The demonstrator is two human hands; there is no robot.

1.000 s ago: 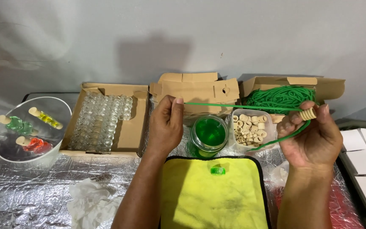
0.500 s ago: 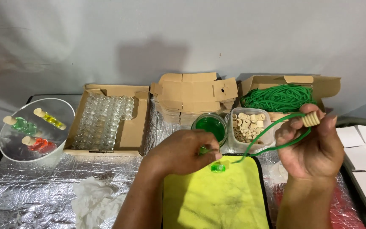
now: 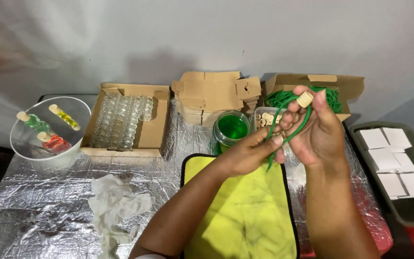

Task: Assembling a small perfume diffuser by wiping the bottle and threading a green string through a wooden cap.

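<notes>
The person is holding both hands up over a yellow cloth [image 3: 245,216] spread on a foil-covered table [image 3: 34,211]. The right hand [image 3: 315,129] is curling its fingers around a small cork stopper [image 3: 305,99], which is sticking up between thumb and fingertips, and a green cord [image 3: 299,125] is looping down from the stopper across the palm. The left hand [image 3: 250,152] is reaching in from below and pinching the lower run of the cord between thumb and forefinger, with its fingertips touching the right hand. The cord's loose end is hanging just above the cloth. Just behind the hands, a glass jar of green liquid [image 3: 231,130] is standing beside a clear tub of cork stoppers [image 3: 266,118], mostly hidden by the fingers. Farther back, a box of green cord [image 3: 334,93] is sitting open, next to a stack of folded cardboard boxes [image 3: 214,96] and a box of small glass bottles [image 3: 125,120]. A clear bucket [image 3: 49,129] holding three corked, filled bottles is standing at the far left, and crumpled white tissue [image 3: 116,206] is lying on the foil.
</notes>
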